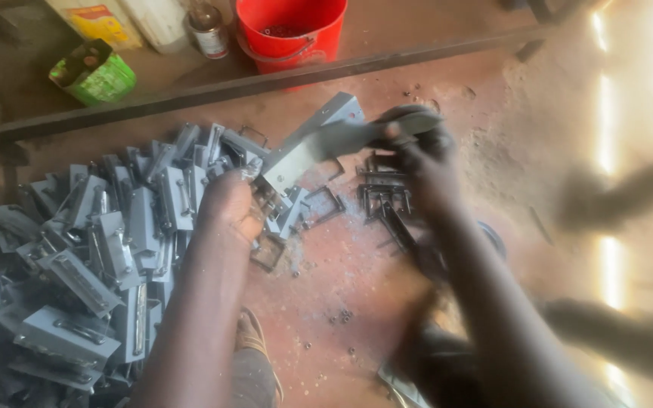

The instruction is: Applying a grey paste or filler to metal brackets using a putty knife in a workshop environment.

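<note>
Floor [326,279]: grey bracket [304,151] between both hands.

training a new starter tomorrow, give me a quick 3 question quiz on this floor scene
1. True or false: the right hand holds one end of a long grey metal piece.
2. Where does the pile of grey metal parts lie? A) left of the left hand B) inside the red bucket C) beside the green box
3. What small dark pieces lie under the right hand?

Key: 1 true; 2 A; 3 a cluster of dark wire frames on the floor.
</note>
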